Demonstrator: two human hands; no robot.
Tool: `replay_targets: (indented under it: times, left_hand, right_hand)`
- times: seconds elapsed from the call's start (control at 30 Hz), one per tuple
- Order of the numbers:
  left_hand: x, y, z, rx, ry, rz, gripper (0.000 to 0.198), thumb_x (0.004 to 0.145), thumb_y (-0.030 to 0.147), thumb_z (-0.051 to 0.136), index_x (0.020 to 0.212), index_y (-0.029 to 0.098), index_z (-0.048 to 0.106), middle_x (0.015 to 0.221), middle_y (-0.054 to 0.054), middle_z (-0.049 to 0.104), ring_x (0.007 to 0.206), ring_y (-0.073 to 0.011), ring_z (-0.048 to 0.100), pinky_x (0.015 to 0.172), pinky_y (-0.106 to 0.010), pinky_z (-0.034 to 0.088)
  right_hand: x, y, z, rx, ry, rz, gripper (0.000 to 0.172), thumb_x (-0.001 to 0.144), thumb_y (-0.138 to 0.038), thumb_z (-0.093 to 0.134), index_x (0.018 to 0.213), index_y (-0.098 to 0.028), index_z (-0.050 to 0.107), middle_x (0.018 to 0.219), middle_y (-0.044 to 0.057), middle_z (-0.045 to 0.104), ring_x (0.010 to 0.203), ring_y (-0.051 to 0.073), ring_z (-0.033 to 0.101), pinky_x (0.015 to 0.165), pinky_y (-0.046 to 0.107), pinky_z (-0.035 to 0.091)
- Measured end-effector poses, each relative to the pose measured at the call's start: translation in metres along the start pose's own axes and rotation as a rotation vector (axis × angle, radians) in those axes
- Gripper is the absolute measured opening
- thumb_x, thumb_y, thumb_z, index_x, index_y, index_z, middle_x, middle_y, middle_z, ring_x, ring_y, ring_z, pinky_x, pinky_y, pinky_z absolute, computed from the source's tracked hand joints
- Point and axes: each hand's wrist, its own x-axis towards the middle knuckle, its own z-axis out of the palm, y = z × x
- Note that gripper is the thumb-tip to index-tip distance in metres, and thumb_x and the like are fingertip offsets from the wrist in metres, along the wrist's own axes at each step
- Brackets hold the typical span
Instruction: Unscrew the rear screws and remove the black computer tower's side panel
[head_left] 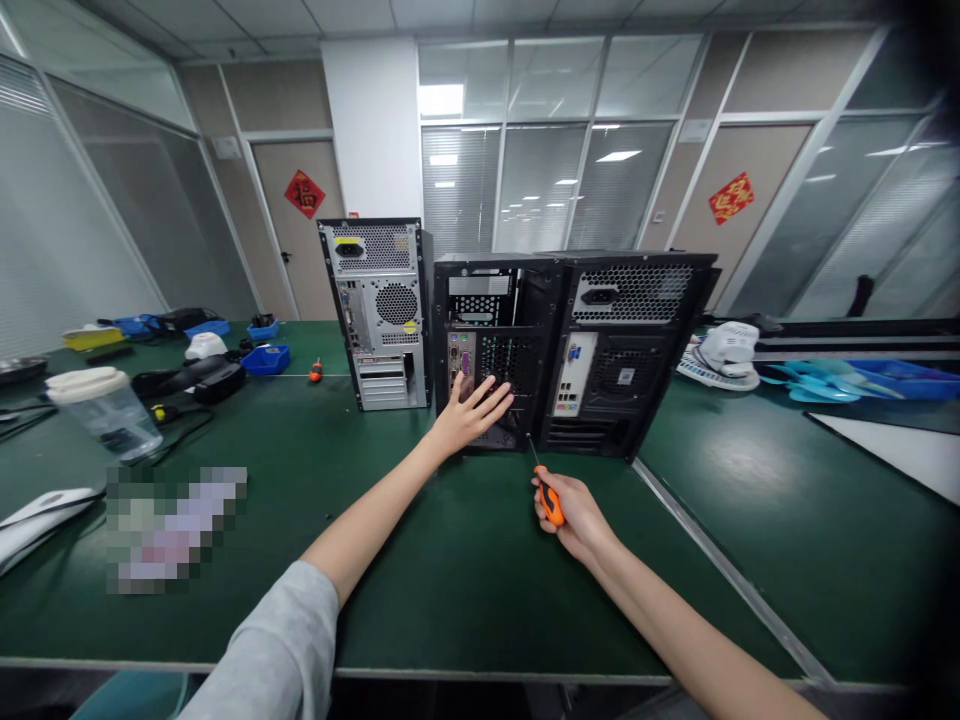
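Observation:
Three computer cases stand upright with their backs toward me. Against the rear panel of the black middle case [450, 300] lies my left hand [471, 412], fingers spread, holding nothing. My right hand [574, 510] is closed around the orange and black handle of a screwdriver [551, 500]. Its thin shaft points up at the lower right corner of the middle case; whether the tip sits in a screw I cannot tell. Close on the right is another black case [637, 350] with a pale port plate. A silver-grey case [382, 310] stands to the left.
A second orange screwdriver [316, 371] lies on the green table [420, 560]. Leftward are a lidded plastic cup [105, 410], black cables and blue bins [266, 359]. At right are a white device [727, 350], light-blue pieces [817, 380] and a metal table seam [720, 560].

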Motion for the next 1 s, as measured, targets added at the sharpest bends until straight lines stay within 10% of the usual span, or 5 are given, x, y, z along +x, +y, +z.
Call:
replay_targets:
  times: [1.0]
  left_hand:
    - [-0.0006, 0.0009, 0.0012, -0.018, -0.008, -0.002, 0.05, 0.094, 0.014, 0.045, 0.143, 0.02, 0.044, 0.156, -0.009, 0.029, 0.148, -0.0282, 0.018, 0.114, -0.07, 0.002]
  right_hand:
    - [0.0017, 0.0026, -0.0036, 0.12, -0.048, 0.003, 0.02, 0.076, -0.029, 0.069, 0.069, -0.013, 0.058, 0.047, -0.002, 0.05, 0.033, 0.006, 0.036, 0.03, 0.018, 0.019]
